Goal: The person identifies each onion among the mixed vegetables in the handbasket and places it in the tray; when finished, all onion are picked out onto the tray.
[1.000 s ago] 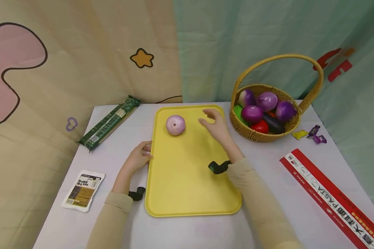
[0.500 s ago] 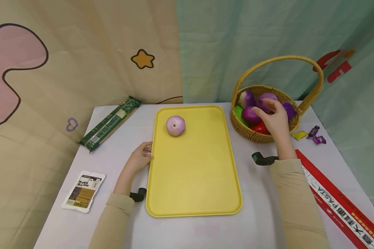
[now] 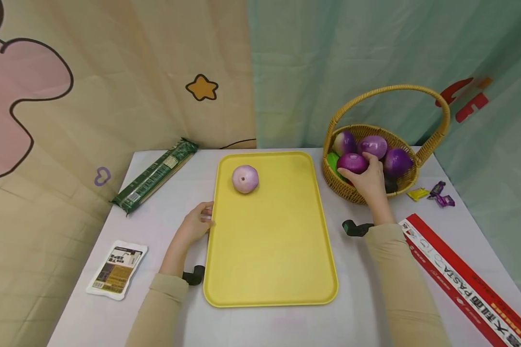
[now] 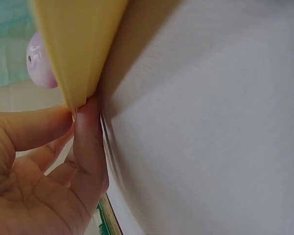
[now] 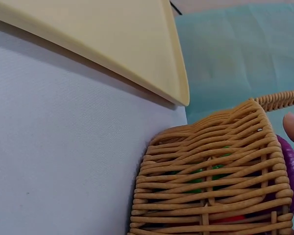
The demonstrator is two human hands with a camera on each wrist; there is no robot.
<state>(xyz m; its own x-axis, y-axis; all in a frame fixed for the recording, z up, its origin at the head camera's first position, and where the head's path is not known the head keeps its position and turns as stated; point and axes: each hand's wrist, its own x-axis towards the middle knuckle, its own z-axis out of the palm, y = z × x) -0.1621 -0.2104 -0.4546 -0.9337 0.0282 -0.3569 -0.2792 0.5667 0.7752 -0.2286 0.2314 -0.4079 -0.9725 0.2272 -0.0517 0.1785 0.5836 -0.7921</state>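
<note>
My left hand (image 3: 195, 223) pinches the left rim of a yellow tray (image 3: 273, 241); in the left wrist view, thumb and finger close on the tray edge (image 4: 81, 58). A pale purple onion (image 3: 245, 179) sits on the tray's far left part. My right hand (image 3: 370, 180) reaches over the near side of a wicker basket (image 3: 345, 190), thumb and fingers curled round a dark purple onion (image 3: 351, 162). In the right wrist view, the basket wall (image 5: 210, 181) hides much of this onion (image 5: 290, 169), and only fingertips show at the right edge.
The basket also holds a purple vegetable (image 3: 398, 162), other purple ones and something green (image 3: 333, 161). Candies (image 3: 418, 193) lie right of it, and a red pasta box (image 3: 464, 279) nearer. A green packet (image 3: 156, 176) and a white pouch (image 3: 118, 270) lie at left.
My right hand has gone from above the tray to the basket at right, then come down with fingers round the dark purple onion. The left hand stays at the tray rim.
</note>
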